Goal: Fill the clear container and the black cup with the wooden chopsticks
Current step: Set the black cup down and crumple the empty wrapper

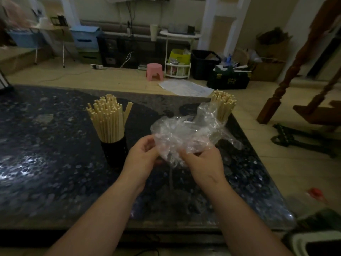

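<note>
A black perforated cup (pixel 114 152) stands on the dark speckled table (pixel 46 163), packed with upright wooden chopsticks (pixel 107 117). Farther right, near the table's far corner, a second bundle of chopsticks (pixel 223 105) stands upright; its container is hidden behind a crumpled clear plastic bag (pixel 184 133). My left hand (pixel 143 156) and my right hand (pixel 199 161) both pinch the lower edge of that bag, holding it above the table in front of me.
The table's right edge (pixel 258 163) drops to a wooden floor. A wooden stair post (pixel 287 74) rises at the right. Beyond the table are a pink stool (pixel 154 71), a white rack (pixel 178 69) and black bins (pixel 203 65).
</note>
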The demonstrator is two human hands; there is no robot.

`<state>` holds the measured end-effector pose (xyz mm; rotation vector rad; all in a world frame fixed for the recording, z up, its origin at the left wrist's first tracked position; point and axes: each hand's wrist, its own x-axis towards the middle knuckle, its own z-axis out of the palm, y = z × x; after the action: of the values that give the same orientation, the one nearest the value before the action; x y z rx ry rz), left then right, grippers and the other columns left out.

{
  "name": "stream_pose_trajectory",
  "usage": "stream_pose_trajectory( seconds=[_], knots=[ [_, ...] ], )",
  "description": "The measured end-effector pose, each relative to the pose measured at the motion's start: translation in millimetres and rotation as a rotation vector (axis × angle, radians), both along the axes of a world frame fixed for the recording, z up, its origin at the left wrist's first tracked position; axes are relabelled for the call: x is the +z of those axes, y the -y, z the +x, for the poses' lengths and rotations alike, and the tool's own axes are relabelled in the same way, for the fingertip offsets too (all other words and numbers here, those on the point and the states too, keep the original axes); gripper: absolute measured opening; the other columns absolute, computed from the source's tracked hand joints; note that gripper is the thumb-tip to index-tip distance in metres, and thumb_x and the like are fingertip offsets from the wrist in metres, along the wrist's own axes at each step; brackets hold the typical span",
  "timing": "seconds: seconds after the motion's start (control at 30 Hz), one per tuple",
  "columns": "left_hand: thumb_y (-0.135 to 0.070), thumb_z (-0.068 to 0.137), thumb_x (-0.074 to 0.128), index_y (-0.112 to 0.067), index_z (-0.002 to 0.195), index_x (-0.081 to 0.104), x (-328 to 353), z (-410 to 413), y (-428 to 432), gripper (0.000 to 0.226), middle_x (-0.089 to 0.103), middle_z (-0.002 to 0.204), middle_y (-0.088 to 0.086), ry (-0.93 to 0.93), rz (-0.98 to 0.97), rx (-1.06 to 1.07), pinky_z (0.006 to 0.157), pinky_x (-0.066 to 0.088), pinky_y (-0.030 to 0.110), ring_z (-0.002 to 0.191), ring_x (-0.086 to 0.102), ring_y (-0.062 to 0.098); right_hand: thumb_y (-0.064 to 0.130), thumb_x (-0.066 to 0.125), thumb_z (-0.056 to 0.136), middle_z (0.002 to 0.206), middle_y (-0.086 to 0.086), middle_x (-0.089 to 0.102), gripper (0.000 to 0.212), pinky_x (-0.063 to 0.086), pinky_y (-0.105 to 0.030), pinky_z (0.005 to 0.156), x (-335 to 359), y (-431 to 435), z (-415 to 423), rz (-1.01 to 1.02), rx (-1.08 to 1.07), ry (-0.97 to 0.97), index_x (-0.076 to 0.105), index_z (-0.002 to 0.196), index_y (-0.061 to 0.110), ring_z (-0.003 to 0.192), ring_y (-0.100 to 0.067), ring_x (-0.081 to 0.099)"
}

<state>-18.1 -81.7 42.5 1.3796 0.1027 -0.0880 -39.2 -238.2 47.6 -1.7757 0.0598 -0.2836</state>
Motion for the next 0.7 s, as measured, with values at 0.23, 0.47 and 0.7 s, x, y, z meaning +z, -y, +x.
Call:
stream_pose_trajectory(
  seconds=[0.23,0.47,0.7],
  knots=[
    [-0.014,0.096,0.062,-0.027,0.111,0.065,21,0,29,0.02,0.069,0.114,-0.002,0.118,0.119,0.07,0.084,0.054,0.034,0.104,0.066,0.017,0.023,0.077,0.083,0.092,0.007,0.072,0.02,0.054,-0.023,0.074,17,41,-11,-0.042,-0.159,0.014,0.07,0.102,0.021,0.086,-0.006,0.068],
    [-0.023,0.086,0.073,-0.025,0.113,0.068,40,-10,95,0.028,0.072,0.11,-0.002,0.205,0.148,-0.004,0.093,0.055,0.043,0.105,0.067,0.017,0.022,0.075,0.087,0.085,0.013,0.068,0.015,0.041,-0.003,0.059,40,102,-43,-0.14,-0.205,0.071,0.072,0.1,0.017,0.074,0.01,0.061],
    [-0.018,0.091,0.07,-0.027,0.112,0.065,37,-32,172,0.023,0.069,0.112,-0.005,0.218,0.187,-0.141,0.091,0.054,0.036,0.105,0.066,0.013,0.025,0.073,0.088,0.084,0.01,0.069,0.009,0.045,-0.008,0.06,32,175,-90,-0.169,-0.368,0.016,0.07,0.095,0.021,0.077,-0.001,0.063]
  ],
)
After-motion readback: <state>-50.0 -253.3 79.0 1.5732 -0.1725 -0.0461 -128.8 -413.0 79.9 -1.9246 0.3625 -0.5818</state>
